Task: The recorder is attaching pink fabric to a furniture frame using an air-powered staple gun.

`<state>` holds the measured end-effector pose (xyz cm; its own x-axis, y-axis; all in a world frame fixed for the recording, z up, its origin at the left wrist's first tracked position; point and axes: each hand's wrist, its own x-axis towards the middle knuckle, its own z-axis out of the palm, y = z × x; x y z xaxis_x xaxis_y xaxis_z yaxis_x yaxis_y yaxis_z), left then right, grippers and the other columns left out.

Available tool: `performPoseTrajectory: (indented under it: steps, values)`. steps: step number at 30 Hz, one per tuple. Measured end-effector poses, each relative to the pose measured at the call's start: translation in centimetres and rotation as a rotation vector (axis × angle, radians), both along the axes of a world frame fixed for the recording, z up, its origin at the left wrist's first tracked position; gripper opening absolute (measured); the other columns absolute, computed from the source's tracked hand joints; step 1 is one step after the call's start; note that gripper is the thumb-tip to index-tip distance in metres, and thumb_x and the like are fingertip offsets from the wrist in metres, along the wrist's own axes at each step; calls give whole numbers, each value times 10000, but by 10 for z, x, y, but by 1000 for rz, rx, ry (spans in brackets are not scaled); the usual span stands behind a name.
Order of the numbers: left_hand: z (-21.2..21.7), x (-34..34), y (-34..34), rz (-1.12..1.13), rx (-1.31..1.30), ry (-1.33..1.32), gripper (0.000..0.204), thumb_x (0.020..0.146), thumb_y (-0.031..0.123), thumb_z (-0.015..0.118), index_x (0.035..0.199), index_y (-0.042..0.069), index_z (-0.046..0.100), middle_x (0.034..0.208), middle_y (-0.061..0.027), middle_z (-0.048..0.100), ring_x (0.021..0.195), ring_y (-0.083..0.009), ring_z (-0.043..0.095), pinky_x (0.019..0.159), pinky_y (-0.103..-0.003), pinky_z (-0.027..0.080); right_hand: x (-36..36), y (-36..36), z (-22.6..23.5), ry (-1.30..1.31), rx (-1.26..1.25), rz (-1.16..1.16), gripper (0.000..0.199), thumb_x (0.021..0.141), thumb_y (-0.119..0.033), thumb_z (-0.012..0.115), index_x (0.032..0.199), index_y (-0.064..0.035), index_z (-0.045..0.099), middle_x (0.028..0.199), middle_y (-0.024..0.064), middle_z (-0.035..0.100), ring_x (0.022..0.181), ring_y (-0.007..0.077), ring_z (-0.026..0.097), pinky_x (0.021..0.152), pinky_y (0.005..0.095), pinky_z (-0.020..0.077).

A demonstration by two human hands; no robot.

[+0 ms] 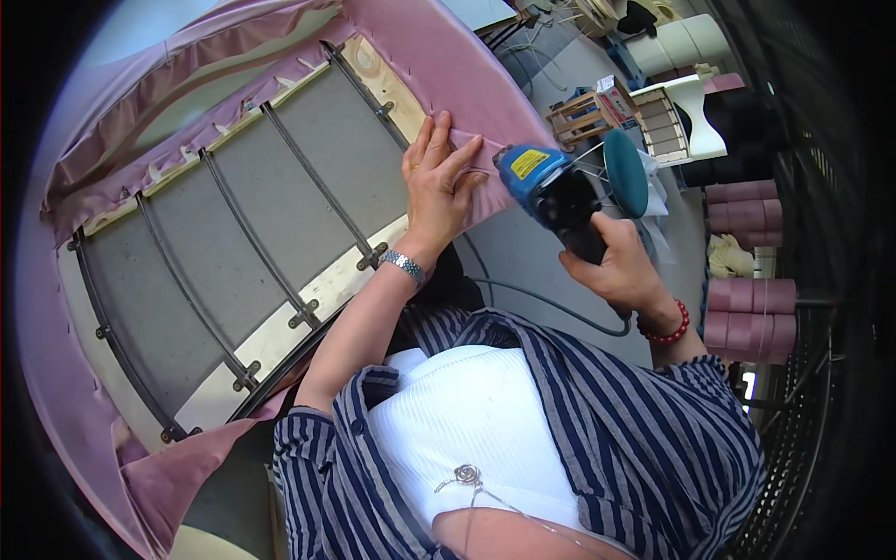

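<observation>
An upholstered furniture frame (401, 103), wrapped in pink fabric (429, 42), fills the left side with its open underside facing me. My left hand (437, 182) lies on the fabric at the frame's right edge, fingers stretched and spread, pressing it. In my right hand (623, 266) is a blue and black staple gun (534, 179) with a yellow label, gripped by its handle. The gun's nose points left and is close to the fabric by my left fingertips; contact cannot be made out.
Curved dark metal springs (322, 173) span the frame over a grey lining (243, 215). Loose fabric (191, 476) hangs at its near corner. A hose (551, 310) runs from the gun. To the right stand a round teal stool (626, 173), a wooden rack (574, 119) and pink rolls (751, 313).
</observation>
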<state>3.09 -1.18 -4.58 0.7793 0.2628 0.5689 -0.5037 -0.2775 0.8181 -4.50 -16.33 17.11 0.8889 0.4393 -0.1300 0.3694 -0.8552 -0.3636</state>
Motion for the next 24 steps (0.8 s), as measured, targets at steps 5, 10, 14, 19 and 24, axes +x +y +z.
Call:
performPoseTrajectory:
  steps: [5, 10, 14, 19, 24]
  values:
    - [2, 0, 0, -5, -9, 9, 465, 778, 55, 715, 1225, 179, 692, 1529, -145, 399, 1437, -338, 319, 1134, -462, 253, -5, 13, -16, -3, 0, -42, 605, 759, -51, 665, 1337, 3, 496, 870, 239, 661, 810, 361, 707, 707, 344, 522]
    - [2, -1, 1, -17, -15, 19, 457, 777, 54, 715, 1218, 173, 697, 1525, -150, 404, 1436, -339, 318, 1137, -461, 249, -5, 12, -22, -21, 1, -71, 595, 764, -43, 658, 1335, 6, 500, 831, 229, 650, 770, 356, 701, 681, 341, 512]
    - [0, 1, -1, 9, -13, 21, 492, 711, 142, 806, 1192, 178, 710, 1514, -149, 418, 1421, -337, 342, 1125, -469, 263, -8, 16, -29, -37, 14, -112, 558, 769, -35, 648, 1308, 10, 509, 808, 223, 640, 754, 369, 692, 677, 349, 509]
    - [0, 3, -1, 15, -33, 19, 493, 702, 137, 810, 1184, 159, 710, 1505, -157, 428, 1418, -341, 347, 1122, -468, 274, -4, 22, -36, -29, 3, -154, 482, 769, -27, 638, 1235, 16, 519, 804, 224, 638, 753, 397, 680, 682, 361, 509]
    - [1, 2, 0, 31, -3, 14, 491, 702, 137, 810, 1182, 157, 711, 1497, -157, 437, 1413, -344, 352, 1117, -468, 286, -4, 14, -31, -5, 0, -103, 575, 754, -30, 649, 1308, 9, 501, 828, 227, 652, 764, 374, 693, 694, 353, 517]
